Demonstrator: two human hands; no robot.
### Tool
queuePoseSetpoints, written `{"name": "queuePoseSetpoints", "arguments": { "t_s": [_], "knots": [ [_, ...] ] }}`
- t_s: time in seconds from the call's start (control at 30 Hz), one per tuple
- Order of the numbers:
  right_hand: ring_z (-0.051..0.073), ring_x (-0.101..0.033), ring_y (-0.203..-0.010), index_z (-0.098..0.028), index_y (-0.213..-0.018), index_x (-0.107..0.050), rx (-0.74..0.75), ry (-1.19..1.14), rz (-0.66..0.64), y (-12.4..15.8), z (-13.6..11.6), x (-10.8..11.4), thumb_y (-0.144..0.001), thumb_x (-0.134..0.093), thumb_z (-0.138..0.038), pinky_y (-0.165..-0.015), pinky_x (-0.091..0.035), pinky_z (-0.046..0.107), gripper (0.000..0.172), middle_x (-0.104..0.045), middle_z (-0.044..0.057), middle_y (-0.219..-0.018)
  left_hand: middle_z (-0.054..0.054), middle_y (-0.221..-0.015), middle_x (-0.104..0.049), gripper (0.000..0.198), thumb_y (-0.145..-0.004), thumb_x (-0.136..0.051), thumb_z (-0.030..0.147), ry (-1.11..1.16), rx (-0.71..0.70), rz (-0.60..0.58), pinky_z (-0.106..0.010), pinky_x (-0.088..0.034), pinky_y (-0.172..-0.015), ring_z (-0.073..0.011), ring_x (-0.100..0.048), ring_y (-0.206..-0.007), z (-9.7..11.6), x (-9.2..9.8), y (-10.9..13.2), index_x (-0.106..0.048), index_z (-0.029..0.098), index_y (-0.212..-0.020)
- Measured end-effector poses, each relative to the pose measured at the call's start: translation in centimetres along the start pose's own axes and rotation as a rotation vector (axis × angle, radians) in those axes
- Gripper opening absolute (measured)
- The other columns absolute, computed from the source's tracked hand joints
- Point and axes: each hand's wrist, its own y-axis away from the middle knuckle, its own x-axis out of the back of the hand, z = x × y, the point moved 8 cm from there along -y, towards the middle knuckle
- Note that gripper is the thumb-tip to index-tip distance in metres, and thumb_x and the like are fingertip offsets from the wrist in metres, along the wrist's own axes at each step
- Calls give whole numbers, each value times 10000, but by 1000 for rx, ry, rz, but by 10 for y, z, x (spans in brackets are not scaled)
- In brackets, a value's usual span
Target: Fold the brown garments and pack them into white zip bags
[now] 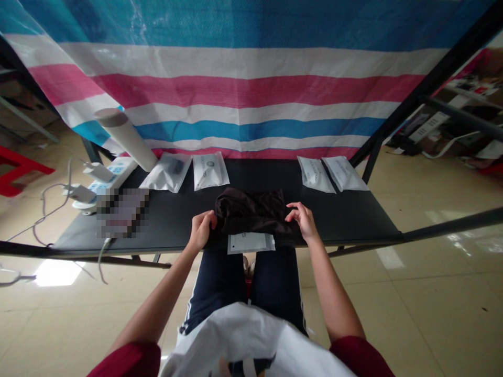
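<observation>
A dark brown folded cloth [251, 212] lies rumpled on the black tabletop in front of me. At its left edge my left hand [202, 229] is closed, thumb and fingers pinching the border of the cloth. My right hand [302, 220] hovers by the right edge, fingers bent and apart, with nothing between them. Partly under the cloth's near side is a translucent plastic bag [253, 243] with dark lettering; it sticks out over the table's front edge, and its far part is hidden.
White packets stand in pairs at the back: one packet [211, 170] on the left, another [345, 174] on the right. At left are a power strip [108, 180], a white bottle [128, 139] and a blurred-out phone-like object [122, 212] with a cable. A striped sheet [243, 89] hangs behind.
</observation>
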Motion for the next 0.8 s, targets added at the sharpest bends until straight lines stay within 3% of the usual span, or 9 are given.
{"name": "queuePoseSetpoints", "arguments": {
  "t_s": [0.1, 0.2, 0.3, 0.37, 0.5, 0.6, 0.73, 0.8],
  "knots": [
    [189, -649, -667, -198, -904, -660, 20, 31, 33, -1, 1, -2, -873, -516, -608, -672, -502, 306, 435, -661, 24, -640, 15, -584, -467, 374, -890, -470, 434, -106, -36, 65, -267, -379, -611, -128, -445, -583, 4, -2, 4, -471, 198, -600],
    [207, -665, -758, -198, -879, -667, 68, 139, -21, 0, -2, -12, -794, -663, -537, -697, -501, 311, 350, -706, 52, -775, -3, -741, -550, 208, -802, -593, 395, -287, -137, -15, -280, -416, -681, -158, -504, -708, 15, -16, 10, -567, 190, -823],
    [223, -675, -819, -191, -925, -674, 101, 235, -109, 5, -4, -21, -732, -752, -461, -744, -492, 321, 340, -726, 68, -862, -54, -978, -617, 470, -624, -738, 351, -448, -254, -194, -349, -446, -848, -237, -548, -934, 25, -35, 17, -597, 192, -1043],
    [226, -678, -806, -188, -951, -680, 94, 262, -144, 7, -3, -22, -759, -729, -475, -744, -486, 323, 349, -730, 66, -849, -76, -1067, -622, 543, -631, -729, 349, -425, -250, -253, -379, -438, -911, -266, -552, -1013, 24, -38, 19, -586, 193, -1131],
    [233, -672, -810, -192, -939, -700, 89, 272, -123, 7, -3, -19, -872, -565, -554, -739, -480, 321, 392, -734, 59, -856, -53, -925, -651, 429, -849, -515, 390, -108, -69, -199, -338, -453, -851, -212, -606, -898, 10, -26, 12, -535, 167, -1214],
    [247, -663, -917, -199, -911, -716, 130, 270, -120, 7, -8, -19, -922, -469, -569, -824, -471, 330, 445, -738, 60, -926, -27, -817, -651, 430, -873, -473, 419, 14, 13, -149, -323, -445, -841, -193, -604, -828, 3, -18, 7, -569, 148, -1192],
    [256, -656, -1004, -207, -941, -733, 58, 180, -184, 10, -7, -21, -901, -501, -586, -913, -463, 342, 447, -740, 52, -1015, -26, -773, -669, 474, -915, -430, 472, 41, 59, -122, -321, -440, -856, -188, -612, -807, 1, -18, 5, -614, 133, -1190],
    [248, -680, -932, -204, -942, -735, -4, 128, -219, 13, -3, -19, -895, -507, -599, -901, -478, 355, 459, -748, 52, -897, -24, -719, -664, 487, -927, -424, 494, 41, 61, -131, -310, -446, -815, -178, -610, -755, 0, -21, 5, -642, 124, -1156]
  ]
}}
